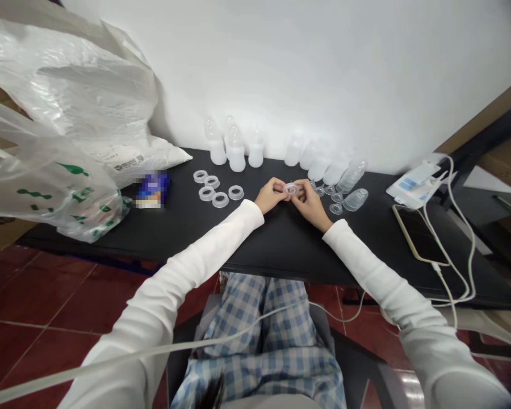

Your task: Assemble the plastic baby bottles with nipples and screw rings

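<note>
Between my two hands is a whitish bottle collar ring (pixel 290 188), gripped at its rim from both sides above the black table. My left hand (pixel 271 195) pinches its left side, and my right hand (pixel 309 203) closes on its right. A clear nipple may sit in the ring, but the fingers hide part of it. Close to my right hand lie several clear silicone nipples (pixel 336 208) and clear domed caps (pixel 355 200). Several loose collar rings (pixel 220 199) lie flat to the left of my hands.
Several capped baby bottles (pixel 237 157) stand by the wall, left of several uncapped bottle bodies (pixel 318 168). Plastic bags (pixel 89 102) and a blue packet (pixel 154 187) are at left. A phone (pixel 419 234) with white cables (pixel 470 255) lies at right; one cable crosses my lap.
</note>
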`<state>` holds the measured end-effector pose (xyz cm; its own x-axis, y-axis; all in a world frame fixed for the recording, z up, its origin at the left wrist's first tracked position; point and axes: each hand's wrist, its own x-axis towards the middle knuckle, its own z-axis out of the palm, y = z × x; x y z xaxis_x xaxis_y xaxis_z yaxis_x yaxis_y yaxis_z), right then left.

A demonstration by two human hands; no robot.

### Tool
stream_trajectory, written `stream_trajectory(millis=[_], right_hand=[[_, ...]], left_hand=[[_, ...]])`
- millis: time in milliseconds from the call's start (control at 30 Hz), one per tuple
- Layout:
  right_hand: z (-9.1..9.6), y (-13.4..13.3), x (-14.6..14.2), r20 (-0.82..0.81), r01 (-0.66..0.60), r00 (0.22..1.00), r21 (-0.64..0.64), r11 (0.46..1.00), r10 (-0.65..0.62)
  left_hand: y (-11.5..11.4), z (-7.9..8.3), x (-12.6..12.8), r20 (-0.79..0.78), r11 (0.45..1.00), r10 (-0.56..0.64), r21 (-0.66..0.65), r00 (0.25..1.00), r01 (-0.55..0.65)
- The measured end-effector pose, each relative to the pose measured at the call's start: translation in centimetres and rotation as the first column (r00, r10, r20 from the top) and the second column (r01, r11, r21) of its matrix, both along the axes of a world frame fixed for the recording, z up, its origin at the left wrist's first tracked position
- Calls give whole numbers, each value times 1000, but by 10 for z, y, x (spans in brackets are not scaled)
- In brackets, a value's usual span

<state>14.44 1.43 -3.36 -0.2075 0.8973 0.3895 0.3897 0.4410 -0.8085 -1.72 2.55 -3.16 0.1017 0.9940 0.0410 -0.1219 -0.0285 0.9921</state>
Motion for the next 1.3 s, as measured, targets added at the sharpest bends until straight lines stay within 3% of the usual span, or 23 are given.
stream_trajectory(millis=[333,600,900,1300], right_hand=[[-4,4,0,-176,-14,984,-140,990,-11],[-7,0,-3,-150,-18,989,-105,994,2],[-5,-2,-4,-130,-13,992,-44,999,8],[-5,4,-3,-285,-131,954,-107,986,96]], left_hand=[[1,-3,0,8,993,-93,-67,996,94],[-1,3,-1,106,981,-173,-73,979,181],[-6,1,1,-15,985,-160,63,987,161],[-4,-3,-1,-147,977,-146,134,978,166]])
